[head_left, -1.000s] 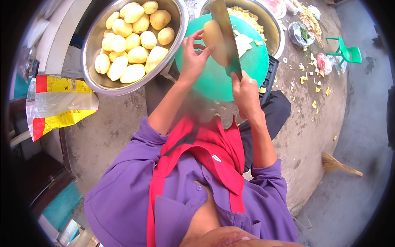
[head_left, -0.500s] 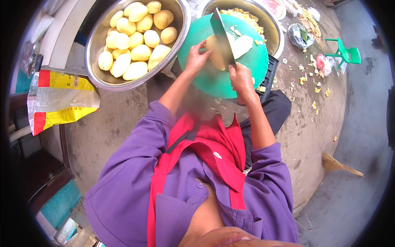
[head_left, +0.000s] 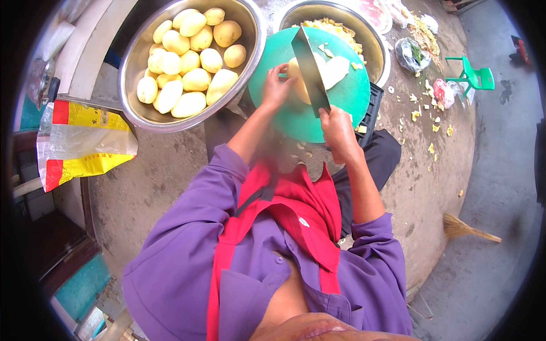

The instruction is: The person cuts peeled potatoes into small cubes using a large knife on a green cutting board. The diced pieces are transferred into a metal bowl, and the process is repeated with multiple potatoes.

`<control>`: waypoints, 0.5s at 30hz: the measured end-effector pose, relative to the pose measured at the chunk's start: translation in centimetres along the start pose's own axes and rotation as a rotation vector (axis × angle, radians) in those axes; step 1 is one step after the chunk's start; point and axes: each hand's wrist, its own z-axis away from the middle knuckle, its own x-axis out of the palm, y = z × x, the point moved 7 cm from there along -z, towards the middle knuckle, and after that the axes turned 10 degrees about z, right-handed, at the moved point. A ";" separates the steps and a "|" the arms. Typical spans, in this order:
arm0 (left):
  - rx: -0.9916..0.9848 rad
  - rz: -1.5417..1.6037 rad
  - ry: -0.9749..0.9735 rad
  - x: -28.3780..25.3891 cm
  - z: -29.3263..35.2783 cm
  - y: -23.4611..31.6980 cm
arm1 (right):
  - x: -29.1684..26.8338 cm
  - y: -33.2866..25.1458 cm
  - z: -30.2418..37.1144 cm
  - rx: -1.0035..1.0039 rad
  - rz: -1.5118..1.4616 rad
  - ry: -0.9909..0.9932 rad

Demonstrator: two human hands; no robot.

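Observation:
A round green cutting board (head_left: 284,122) lies in front of me. In my right hand (head_left: 340,132), fingers wrapped round its handle, is a cleaver (head_left: 310,69) with a broad dark blade. The blade crosses a peeled potato (head_left: 297,83) on the board. My left hand (head_left: 277,88) holds that potato from the left, its fingertips against the side. To the right of the blade lies a pale cut potato piece (head_left: 335,70), with small bits around it. The blade hides part of the potato.
A metal basin (head_left: 260,42) of whole peeled potatoes stands at the left. Behind the board, another basin (head_left: 384,48) holds potato chunks. A black crate (head_left: 372,108) shows under the board. Scraps, bags, a green stool (head_left: 478,77) and a broom (head_left: 463,227) are on the right.
The cleaver and my right hand have shifted slightly toward me. My left hand stays at the potato's left side. The whole view has moved a little.

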 end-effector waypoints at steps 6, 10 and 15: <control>0.050 -0.026 -0.045 1.0 -1.1 0.5 | -0.2 1.0 -1.8 0.070 -0.011 -0.041; 0.167 -0.145 -0.069 1.1 -2.4 -0.9 | -0.2 2.9 -2.6 0.121 -0.126 -0.096; 0.009 -0.026 -0.049 0.0 -1.4 -0.8 | 0.3 0.7 -1.8 0.064 -0.072 -0.131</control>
